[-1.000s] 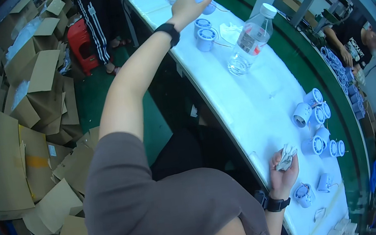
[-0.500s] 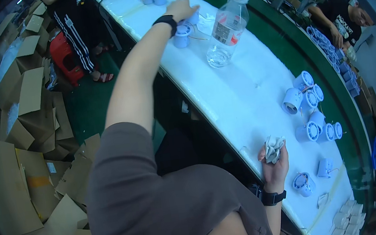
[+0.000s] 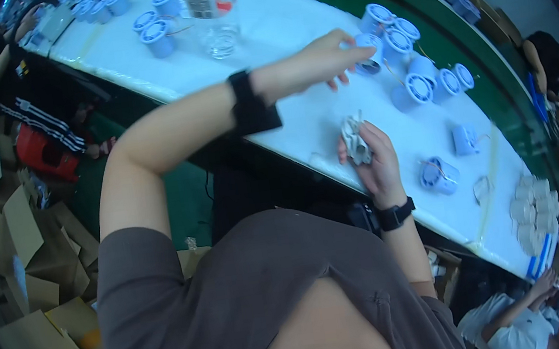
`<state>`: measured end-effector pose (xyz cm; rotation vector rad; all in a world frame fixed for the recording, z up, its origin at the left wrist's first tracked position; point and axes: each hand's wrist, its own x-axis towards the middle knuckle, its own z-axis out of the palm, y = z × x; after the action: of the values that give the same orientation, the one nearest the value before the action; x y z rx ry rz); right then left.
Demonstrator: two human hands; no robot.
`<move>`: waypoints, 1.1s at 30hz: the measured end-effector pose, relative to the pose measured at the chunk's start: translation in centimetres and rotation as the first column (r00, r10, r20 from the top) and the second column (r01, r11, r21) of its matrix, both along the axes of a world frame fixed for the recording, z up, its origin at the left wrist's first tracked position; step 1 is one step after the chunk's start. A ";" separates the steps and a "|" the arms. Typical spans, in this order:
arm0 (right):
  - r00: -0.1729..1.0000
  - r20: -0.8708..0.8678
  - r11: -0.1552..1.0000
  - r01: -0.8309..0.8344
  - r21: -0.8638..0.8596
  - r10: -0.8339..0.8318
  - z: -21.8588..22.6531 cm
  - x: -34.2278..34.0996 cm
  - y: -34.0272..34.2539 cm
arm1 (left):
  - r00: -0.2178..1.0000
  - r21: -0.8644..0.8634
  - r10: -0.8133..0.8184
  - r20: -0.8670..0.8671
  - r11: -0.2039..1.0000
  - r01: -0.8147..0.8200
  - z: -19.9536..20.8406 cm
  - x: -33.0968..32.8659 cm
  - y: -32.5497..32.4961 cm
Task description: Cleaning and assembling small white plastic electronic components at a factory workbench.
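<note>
My left hand [image 3: 320, 60] is stretched across the table, its fingers apart. One fingertip overlaps the nearest of several small, pale plastic fan units [image 3: 368, 44]; whether it touches cannot be made out. These are short cylinders with slotted round ends, some trailing thin wires. Closer to my body, my right hand [image 3: 379, 164] is closed around a crumpled white cloth or paper [image 3: 356, 139], held above the table edge. Beyond it, to the right, one fan unit [image 3: 438, 176] lies on its side and another [image 3: 465, 139] stands farther off.
The white-covered table [image 3: 303, 142] runs diagonally. A clear plastic bottle [image 3: 215, 19] stands toward its far left, beside more fan units [image 3: 158, 40]. Stacked pale cups [image 3: 534, 210] sit at the right end. Cardboard boxes [image 3: 22, 225] fill the left floor. Other people work around the table.
My left hand has swung from the fan units beyond the bottle to the group at the right. The view has turned with it. My right hand still holds the crumpled white piece.
</note>
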<state>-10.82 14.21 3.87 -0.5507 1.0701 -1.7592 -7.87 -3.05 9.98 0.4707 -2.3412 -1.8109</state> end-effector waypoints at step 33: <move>-0.103 -0.994 0.999 -0.029 0.045 0.042 5.9 1.2 -3.2 | 0.943 -0.216 0.193 -0.271 0.943 -0.255 -7.3 9.1 5.1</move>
<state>-9.58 10.99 9.74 -2.1651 2.0199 -0.9355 1.26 2.09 2.67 0.4308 -2.1991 -1.3660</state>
